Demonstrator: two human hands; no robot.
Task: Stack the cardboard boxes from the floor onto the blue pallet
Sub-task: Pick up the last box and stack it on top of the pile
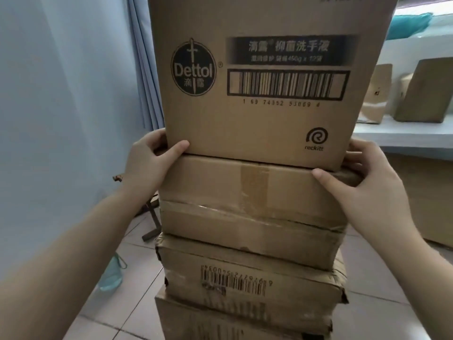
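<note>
From the head camera we see our left hand point(149, 163) and right hand point(367, 182) clamped on the bottom corners of the Dettol box point(264, 114), thumbs on its front face, fingers wrapped round the sides. Between our hands, the box sits on top of a taped box point(245, 204), with two more boxes point(245, 273) stacked under that. Beyond our right hand, paper bags point(416, 94) stand on a white shelf point(404, 136).

Dettol box point(264, 114) is matt brown cardboard; the taped box point(245, 200) below wears glossy, wrinkled tape; floor point(117, 312) is smooth tile.
</note>
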